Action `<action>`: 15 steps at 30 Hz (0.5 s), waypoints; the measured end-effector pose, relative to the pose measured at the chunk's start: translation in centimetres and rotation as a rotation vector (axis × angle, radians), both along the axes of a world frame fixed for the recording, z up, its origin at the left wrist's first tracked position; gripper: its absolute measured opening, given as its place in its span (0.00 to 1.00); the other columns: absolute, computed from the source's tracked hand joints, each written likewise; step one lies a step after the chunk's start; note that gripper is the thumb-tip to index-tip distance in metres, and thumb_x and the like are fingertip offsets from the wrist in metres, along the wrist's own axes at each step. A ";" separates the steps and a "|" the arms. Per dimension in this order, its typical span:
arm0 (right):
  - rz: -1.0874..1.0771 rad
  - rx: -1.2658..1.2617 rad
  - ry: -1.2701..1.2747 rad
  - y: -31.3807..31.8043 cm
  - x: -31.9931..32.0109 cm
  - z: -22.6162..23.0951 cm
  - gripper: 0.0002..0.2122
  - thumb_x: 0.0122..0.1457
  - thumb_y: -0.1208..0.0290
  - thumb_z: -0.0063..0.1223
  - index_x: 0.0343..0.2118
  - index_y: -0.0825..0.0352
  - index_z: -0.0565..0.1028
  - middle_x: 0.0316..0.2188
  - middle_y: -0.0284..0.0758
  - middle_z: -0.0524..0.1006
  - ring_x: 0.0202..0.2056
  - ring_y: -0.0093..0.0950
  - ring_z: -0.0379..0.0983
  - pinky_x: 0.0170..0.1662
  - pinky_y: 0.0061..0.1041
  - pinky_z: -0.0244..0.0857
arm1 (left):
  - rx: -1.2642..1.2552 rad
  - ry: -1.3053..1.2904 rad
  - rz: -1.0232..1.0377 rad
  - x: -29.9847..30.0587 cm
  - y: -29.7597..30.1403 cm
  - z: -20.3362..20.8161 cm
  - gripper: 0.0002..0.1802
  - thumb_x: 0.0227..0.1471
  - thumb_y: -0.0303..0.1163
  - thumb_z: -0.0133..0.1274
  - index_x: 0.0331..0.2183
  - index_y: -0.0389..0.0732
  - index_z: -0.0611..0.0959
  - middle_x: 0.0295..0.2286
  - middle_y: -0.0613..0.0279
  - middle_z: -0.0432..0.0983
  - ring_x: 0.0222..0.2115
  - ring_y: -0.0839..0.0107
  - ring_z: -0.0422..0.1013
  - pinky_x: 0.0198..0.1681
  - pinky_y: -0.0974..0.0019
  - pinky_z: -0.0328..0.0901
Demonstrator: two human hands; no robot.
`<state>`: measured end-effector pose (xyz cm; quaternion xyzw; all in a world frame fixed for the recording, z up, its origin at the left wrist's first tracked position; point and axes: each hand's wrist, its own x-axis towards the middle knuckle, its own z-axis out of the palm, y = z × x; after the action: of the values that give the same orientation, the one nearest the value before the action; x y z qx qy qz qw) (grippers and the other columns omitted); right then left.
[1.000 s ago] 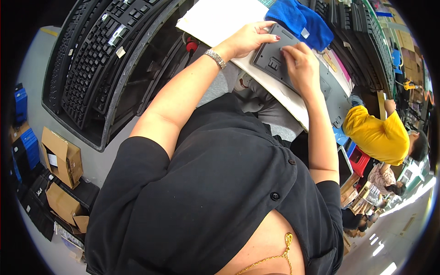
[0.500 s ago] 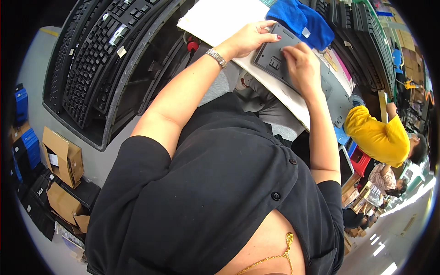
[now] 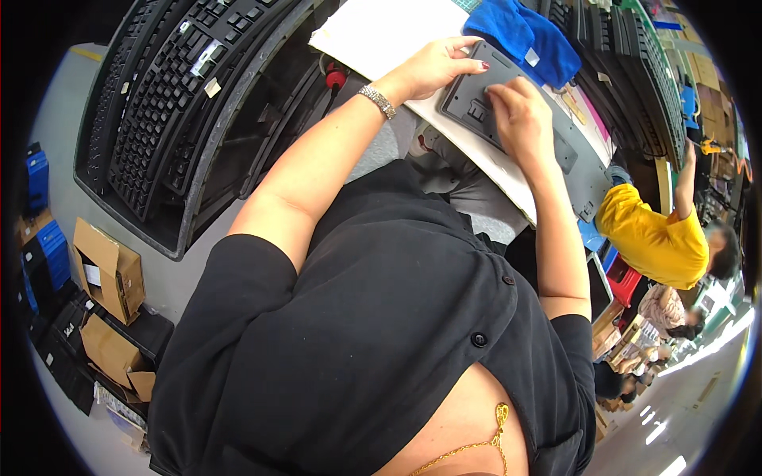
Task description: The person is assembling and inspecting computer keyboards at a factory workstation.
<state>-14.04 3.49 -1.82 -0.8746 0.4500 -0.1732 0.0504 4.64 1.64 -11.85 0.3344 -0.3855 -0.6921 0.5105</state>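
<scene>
A dark grey keyboard (image 3: pixel 459 97) lies underside up along the white worktable, its feet and recesses showing. My left hand (image 3: pixel 440 67) grips its far left end, the thumb on the underside and the fingers at the far edge. Over the middle of that end, my right hand (image 3: pixel 521 119) is closed in a pinch, fingertips close to the underside beside a raised foot. Whatever those fingertips hold, if anything, is too small or hidden to make out. A blue cloth (image 3: pixel 520 36) lies just beyond the keyboard.
The white worktable (image 3: pixel 365 36) runs diagonally ahead. To the left, a black bin (image 3: pixel 186 226) holds several upright keyboards (image 3: pixel 151 119). More keyboards (image 3: pixel 635 87) stand stacked at right. A person in a yellow shirt (image 3: pixel 651 234) works at right. Cardboard boxes (image 3: pixel 111 270) sit lower left.
My right hand has shifted slightly to the left over the keyboard, still pinched. My left hand stays in place. The person in yellow has raised an arm.
</scene>
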 end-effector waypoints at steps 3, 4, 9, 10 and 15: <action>0.005 0.040 -0.042 -0.1 -0.1 0.0 0.04 0.58 0.79 0.60 0.35 0.69 0.84 0.31 0.34 0.77 0.28 0.33 0.74 0.36 0.28 0.70 | 0.016 0.022 0.004 -0.1 0.0 -0.1 0.36 0.58 0.26 0.62 0.64 0.30 0.69 0.40 0.51 0.84 0.34 0.77 0.77 0.33 0.80 0.70; 0.023 0.025 -0.015 0.3 0.0 0.0 0.04 0.58 0.78 0.60 0.35 0.69 0.84 0.31 0.34 0.76 0.29 0.33 0.75 0.36 0.28 0.70 | 0.001 0.021 0.005 -0.2 0.0 -0.2 0.36 0.58 0.26 0.62 0.64 0.30 0.69 0.40 0.52 0.84 0.34 0.78 0.77 0.33 0.80 0.69; 0.048 -0.014 0.043 0.8 0.2 -0.1 0.04 0.58 0.76 0.61 0.34 0.68 0.84 0.31 0.34 0.76 0.30 0.34 0.76 0.37 0.29 0.72 | -0.027 0.008 0.010 -0.3 0.1 -0.3 0.35 0.59 0.27 0.61 0.64 0.31 0.69 0.40 0.54 0.84 0.34 0.79 0.76 0.32 0.81 0.68; 0.021 -0.007 0.021 0.3 0.3 -0.2 0.04 0.58 0.76 0.61 0.34 0.68 0.84 0.31 0.34 0.76 0.30 0.34 0.76 0.37 0.29 0.72 | -0.013 0.002 0.011 -0.2 0.0 -0.2 0.34 0.59 0.27 0.60 0.64 0.32 0.69 0.41 0.55 0.84 0.34 0.80 0.76 0.32 0.82 0.68; -0.012 0.044 -0.013 0.1 0.0 0.0 0.04 0.58 0.75 0.61 0.33 0.68 0.84 0.31 0.34 0.76 0.30 0.34 0.76 0.37 0.29 0.72 | -0.009 -0.028 0.005 -0.2 -0.2 -0.5 0.33 0.60 0.27 0.60 0.65 0.34 0.70 0.42 0.57 0.84 0.36 0.81 0.77 0.33 0.83 0.68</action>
<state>-14.00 3.56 -1.87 -0.8694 0.4587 -0.1694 0.0717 4.49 1.49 -12.36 0.3428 -0.3949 -0.6843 0.5081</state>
